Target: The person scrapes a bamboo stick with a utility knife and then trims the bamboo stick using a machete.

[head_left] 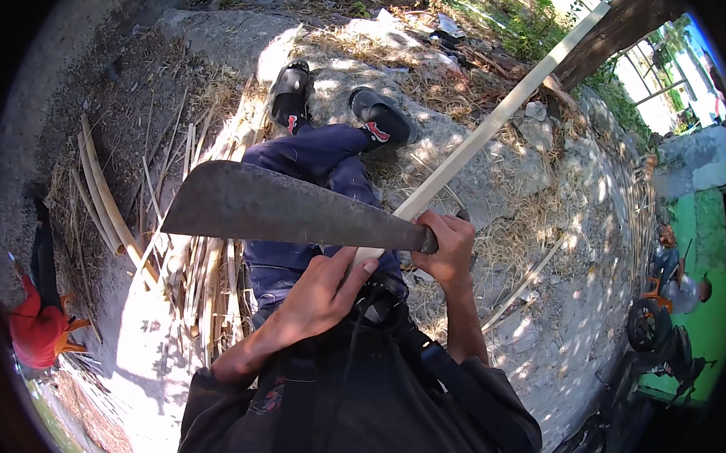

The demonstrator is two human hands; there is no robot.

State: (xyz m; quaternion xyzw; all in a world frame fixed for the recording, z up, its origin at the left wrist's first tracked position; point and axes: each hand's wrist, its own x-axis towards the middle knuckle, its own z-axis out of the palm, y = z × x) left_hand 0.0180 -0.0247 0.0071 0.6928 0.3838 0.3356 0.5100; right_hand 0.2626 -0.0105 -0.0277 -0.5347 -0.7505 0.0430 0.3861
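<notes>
My right hand [448, 249] is closed around the handle of a machete [277, 204]. Its broad, dark, worn blade stretches leftward over my thighs. A long, pale, squared strip of bamboo or wood [500, 123] slants from my lap up to the far right. My left hand [321, 295] pinches the strip's near end between thumb and fingers. The blade's base crosses over the strip just beyond those fingers; whether its edge touches the strip, I cannot tell. Most of the handle is hidden in my right hand.
Split bamboo strips [208, 294] lie in a pile left of my legs, near thicker curved poles [106, 189]. A tree trunk [622, 29] stands far right. A person in red [33, 326] sits at left; another person [686, 289] and a motorcycle [664, 343] are at right.
</notes>
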